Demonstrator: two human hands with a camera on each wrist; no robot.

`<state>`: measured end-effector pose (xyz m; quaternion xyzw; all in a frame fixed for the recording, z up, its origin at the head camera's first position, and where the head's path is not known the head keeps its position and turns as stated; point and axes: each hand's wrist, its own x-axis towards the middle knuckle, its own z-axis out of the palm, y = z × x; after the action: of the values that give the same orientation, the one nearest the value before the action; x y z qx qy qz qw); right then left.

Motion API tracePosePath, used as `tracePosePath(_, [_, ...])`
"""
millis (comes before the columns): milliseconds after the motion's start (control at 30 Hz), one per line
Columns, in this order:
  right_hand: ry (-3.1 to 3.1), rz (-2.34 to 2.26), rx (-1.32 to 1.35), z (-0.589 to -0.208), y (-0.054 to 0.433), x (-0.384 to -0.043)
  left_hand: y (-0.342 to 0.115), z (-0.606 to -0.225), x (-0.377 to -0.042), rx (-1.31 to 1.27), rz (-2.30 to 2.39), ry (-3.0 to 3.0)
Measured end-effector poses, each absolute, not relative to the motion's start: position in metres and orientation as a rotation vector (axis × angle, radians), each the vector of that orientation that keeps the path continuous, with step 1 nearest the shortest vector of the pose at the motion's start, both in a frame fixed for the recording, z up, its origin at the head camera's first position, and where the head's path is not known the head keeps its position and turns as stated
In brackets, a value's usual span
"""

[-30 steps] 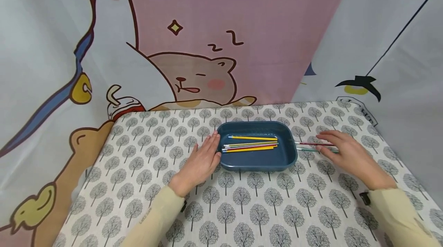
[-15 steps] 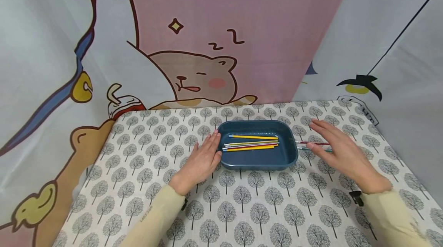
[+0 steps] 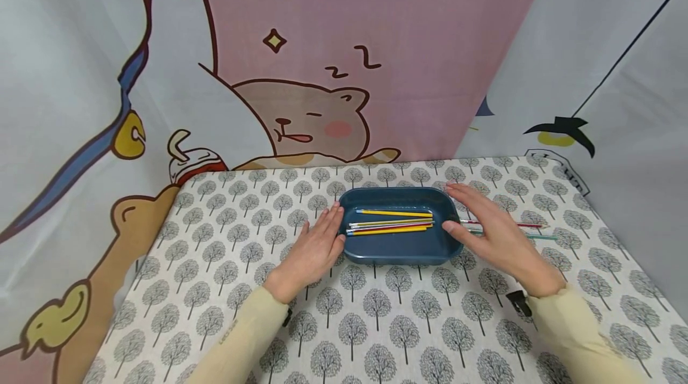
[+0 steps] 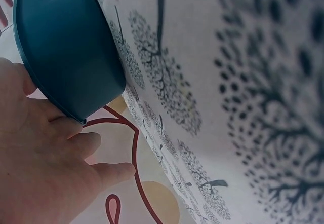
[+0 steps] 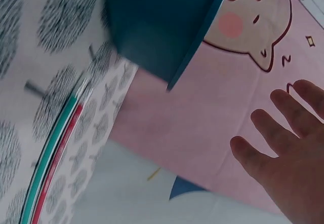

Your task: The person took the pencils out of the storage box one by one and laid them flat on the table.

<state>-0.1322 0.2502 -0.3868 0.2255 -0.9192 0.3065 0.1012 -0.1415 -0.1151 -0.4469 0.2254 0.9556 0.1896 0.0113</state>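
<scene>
A dark blue rectangular tray [image 3: 398, 255] stands on the tree-print cloth with several pencils [image 3: 389, 229] lying inside it, mostly yellow. My left hand [image 3: 309, 252] rests against the tray's left rim, its fingers extended; the left wrist view also shows them at the rim [image 4: 55, 110]. At the right end, my right hand [image 3: 497, 237] hovers with fingers spread, the thumb and fingertips overlapping the rim in the head view. Under that hand lie a red pencil [image 3: 532, 225] and a green pencil [image 3: 543, 236] on the cloth, partly hidden in the head view. The right wrist view shows the hand holding nothing.
Cloth [image 3: 387, 324] printed with grey trees covers the table. Behind it hangs a pink and white curtain [image 3: 424, 73] with cartoon animals, which continues along both sides.
My right hand has moved left, from above the red and green pencils to the tray's right rim, uncovering their right ends. My left hand and the tray have stayed in place.
</scene>
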Motion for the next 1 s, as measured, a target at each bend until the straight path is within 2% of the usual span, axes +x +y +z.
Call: tracePosePath(1000, [-2.810,1.098,0.915,-0.405,0.168,-0.165,-0.115,-0.445,-0.141,0.687,0.602,2.971])
